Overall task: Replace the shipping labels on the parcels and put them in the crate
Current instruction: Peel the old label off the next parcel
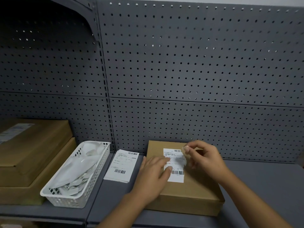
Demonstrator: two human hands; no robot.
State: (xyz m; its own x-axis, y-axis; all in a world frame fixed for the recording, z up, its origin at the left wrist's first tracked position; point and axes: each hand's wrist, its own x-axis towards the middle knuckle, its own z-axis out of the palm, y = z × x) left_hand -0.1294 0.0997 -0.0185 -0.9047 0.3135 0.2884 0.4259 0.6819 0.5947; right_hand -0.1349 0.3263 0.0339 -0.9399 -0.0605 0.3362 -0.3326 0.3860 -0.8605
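Observation:
A brown cardboard parcel (189, 195) lies flat on the grey shelf in front of me. A white shipping label (176, 176) with barcodes is stuck on its top. My left hand (153, 175) lies flat on the parcel, its straight fingertips pressing the label's left edge. My right hand (204, 158) is at the label's upper right corner and pinches that corner between thumb and forefinger, lifting it a little. A stack of fresh white labels (122, 165) lies on the shelf just left of the parcel.
A white perforated plastic basket (77, 195) holding crumpled white label scraps stands left of the label stack. Two stacked brown cardboard boxes (31, 155) fill the far left. A grey pegboard wall (181, 71) rises behind. Bare grey shelf (263, 186) extends to the right.

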